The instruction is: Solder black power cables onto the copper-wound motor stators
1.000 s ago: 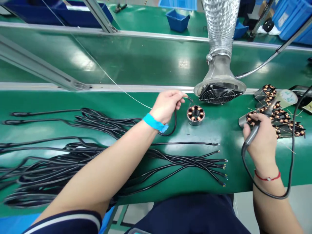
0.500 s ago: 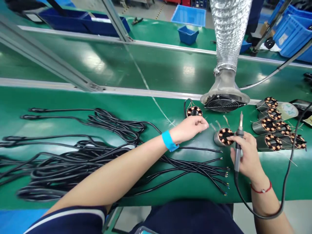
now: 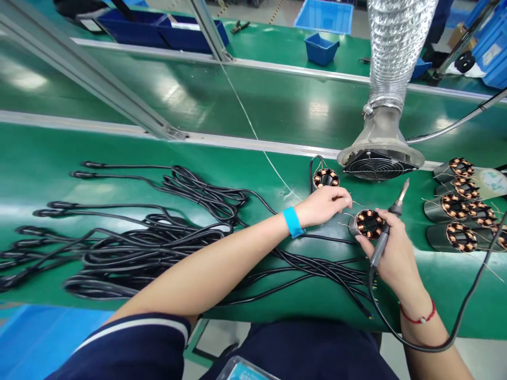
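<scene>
My right hand (image 3: pixel 390 248) grips a soldering iron (image 3: pixel 381 245), its tip pointing up and away. Thumb and forefinger of that hand also touch a metal stator (image 3: pixel 369 224) with copper windings and thin loose leads. To the left of the stator, my left hand (image 3: pixel 325 205) is closed in a pinch. A thin pale solder wire (image 3: pixel 273 164) runs down from above to this hand; its end at the fingers is hard to make out. Just behind the left hand stands another stator (image 3: pixel 326 178) with a black cable attached.
Several stators (image 3: pixel 451 237) stand at the right. Coiled black cables (image 3: pixel 146 253) cover the left side, their stripped ends near the middle front. A fume extractor hood (image 3: pixel 380 153) hangs over the back. The iron's cord (image 3: pixel 455 327) loops round my right forearm.
My left hand has come nearer the stator. My right hand has shifted its fingers around the stator, and the iron has tilted to the right. The whole view has shifted slightly.
</scene>
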Demonstrator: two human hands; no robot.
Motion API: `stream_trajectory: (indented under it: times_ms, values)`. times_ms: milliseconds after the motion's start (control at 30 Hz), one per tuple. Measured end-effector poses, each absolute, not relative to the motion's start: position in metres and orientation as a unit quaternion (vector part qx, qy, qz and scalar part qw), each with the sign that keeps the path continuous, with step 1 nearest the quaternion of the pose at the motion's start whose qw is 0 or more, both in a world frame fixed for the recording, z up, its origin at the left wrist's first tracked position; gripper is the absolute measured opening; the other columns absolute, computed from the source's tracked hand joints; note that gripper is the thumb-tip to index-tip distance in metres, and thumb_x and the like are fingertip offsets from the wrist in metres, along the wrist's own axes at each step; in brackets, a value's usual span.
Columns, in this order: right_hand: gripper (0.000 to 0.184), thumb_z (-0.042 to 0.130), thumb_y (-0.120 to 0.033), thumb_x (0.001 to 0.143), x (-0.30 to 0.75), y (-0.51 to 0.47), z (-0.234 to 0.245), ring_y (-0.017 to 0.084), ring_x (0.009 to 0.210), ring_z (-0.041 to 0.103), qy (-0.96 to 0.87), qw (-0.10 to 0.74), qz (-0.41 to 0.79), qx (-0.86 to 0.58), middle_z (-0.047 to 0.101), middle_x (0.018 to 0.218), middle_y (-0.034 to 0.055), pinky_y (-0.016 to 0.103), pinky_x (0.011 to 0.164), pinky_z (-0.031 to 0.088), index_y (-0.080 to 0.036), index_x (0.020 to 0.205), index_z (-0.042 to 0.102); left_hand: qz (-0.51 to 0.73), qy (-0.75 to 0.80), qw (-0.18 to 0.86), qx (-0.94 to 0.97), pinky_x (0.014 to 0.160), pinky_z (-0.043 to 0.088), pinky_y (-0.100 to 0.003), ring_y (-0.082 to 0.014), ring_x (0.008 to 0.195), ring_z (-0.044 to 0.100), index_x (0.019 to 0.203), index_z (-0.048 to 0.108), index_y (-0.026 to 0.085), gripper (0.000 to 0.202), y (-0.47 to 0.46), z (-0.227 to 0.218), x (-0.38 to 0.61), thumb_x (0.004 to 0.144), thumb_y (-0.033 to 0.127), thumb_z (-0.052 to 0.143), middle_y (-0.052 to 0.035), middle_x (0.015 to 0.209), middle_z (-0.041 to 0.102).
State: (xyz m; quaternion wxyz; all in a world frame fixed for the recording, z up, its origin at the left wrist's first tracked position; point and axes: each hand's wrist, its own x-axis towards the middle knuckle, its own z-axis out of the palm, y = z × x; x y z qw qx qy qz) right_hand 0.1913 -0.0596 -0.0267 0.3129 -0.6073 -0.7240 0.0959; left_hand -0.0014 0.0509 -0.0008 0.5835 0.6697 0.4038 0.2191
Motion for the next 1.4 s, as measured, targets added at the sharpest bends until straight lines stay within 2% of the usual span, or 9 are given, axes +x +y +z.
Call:
stream_trajectory:
  times_ms: [100,233,467,600,767,933,1067,1267,1400]
  values:
    - [0.052,0.066,-0.040,0.087,0.199,-0.056,-0.029,0.031,0.113,0.061,-0.753,0.327,0.132,-0.555,0.057,0.128,0.0148,0.052,0.090,0.054,-0.025,0.129,0.040,0.184,0.359,0.682,0.610,0.054,0.029,-0.021,-0.0059,0.052,0.040,0.071,0.064,0.012,0.017,0.050,0.004,-0.005,0.083,0.016,0.055,0.0029,0.063,0.054]
    - [0.054,0.065,-0.031,0.088,0.205,-0.055,-0.030,0.029,0.123,0.056,-0.774,0.337,0.164,-0.509,0.055,0.133,0.0148,0.051,0.097,0.052,-0.026,0.133,0.035,0.164,0.307,0.768,0.538,0.047,0.015,-0.022,-0.0040,0.046,0.026,0.084,0.066,0.011,0.022,0.045,0.005,-0.007,0.087,0.030,0.056,0.0030,0.065,0.053]
    - [0.058,0.068,-0.036,0.087,0.212,-0.056,-0.032,0.031,0.118,0.059,-0.754,0.344,0.118,-0.547,0.057,0.130,0.0152,0.050,0.092,0.053,-0.024,0.133,0.036,0.095,0.319,0.690,0.643,0.069,0.038,-0.023,-0.0089,0.069,0.048,0.079,0.064,0.012,0.011,0.046,0.011,-0.013,0.085,0.020,0.061,0.0022,0.072,0.058]
    - [0.058,0.067,-0.037,0.087,0.210,-0.057,-0.034,0.031,0.117,0.059,-0.753,0.341,0.108,-0.552,0.057,0.131,0.0157,0.051,0.093,0.052,-0.023,0.134,0.037,0.129,0.325,0.703,0.619,0.068,0.037,-0.021,-0.0080,0.068,0.049,0.073,0.065,0.012,0.019,0.041,0.009,-0.005,0.087,0.013,0.052,0.0013,0.071,0.060]
    - [0.056,0.066,-0.035,0.088,0.210,-0.056,-0.034,0.030,0.119,0.059,-0.759,0.342,0.116,-0.541,0.056,0.134,0.0156,0.051,0.095,0.052,-0.024,0.134,0.037,0.143,0.321,0.772,0.529,0.050,0.022,-0.020,-0.0053,0.051,0.033,0.078,0.064,0.012,0.022,0.034,0.003,0.002,0.089,0.028,0.054,0.0033,0.064,0.053]
    - [0.057,0.068,-0.040,0.087,0.214,-0.058,-0.034,0.031,0.120,0.058,-0.738,0.341,0.123,-0.570,0.055,0.136,0.0156,0.053,0.097,0.050,-0.024,0.133,0.039,0.072,0.326,0.696,0.636,0.064,0.038,-0.021,-0.0082,0.064,0.047,0.078,0.062,0.014,0.012,0.040,0.006,-0.012,0.083,0.025,0.064,0.0031,0.069,0.057]
    - [0.059,0.067,-0.040,0.087,0.212,-0.058,-0.033,0.032,0.119,0.058,-0.733,0.333,0.115,-0.581,0.055,0.136,0.0154,0.055,0.095,0.051,-0.024,0.136,0.038,0.034,0.272,0.663,0.696,0.072,0.042,-0.023,-0.0098,0.071,0.054,0.078,0.067,0.014,0.016,0.042,0.011,-0.017,0.088,0.019,0.056,0.0004,0.075,0.064]
    - [0.061,0.066,-0.040,0.087,0.205,-0.057,-0.032,0.032,0.119,0.056,-0.745,0.331,0.084,-0.573,0.055,0.135,0.0151,0.054,0.095,0.052,-0.023,0.140,0.038,0.043,0.277,0.639,0.716,0.067,0.041,-0.021,-0.0091,0.068,0.052,0.083,0.069,0.014,0.013,0.036,0.015,-0.012,0.087,0.018,0.058,0.0004,0.076,0.065]
    - [0.056,0.064,-0.040,0.088,0.205,-0.056,-0.032,0.031,0.117,0.058,-0.738,0.325,0.098,-0.583,0.056,0.135,0.0136,0.054,0.095,0.052,-0.025,0.137,0.042,0.070,0.249,0.657,0.708,0.073,0.045,-0.021,-0.0091,0.071,0.057,0.082,0.070,0.014,0.017,0.032,0.009,-0.008,0.089,0.015,0.055,-0.0013,0.080,0.067]
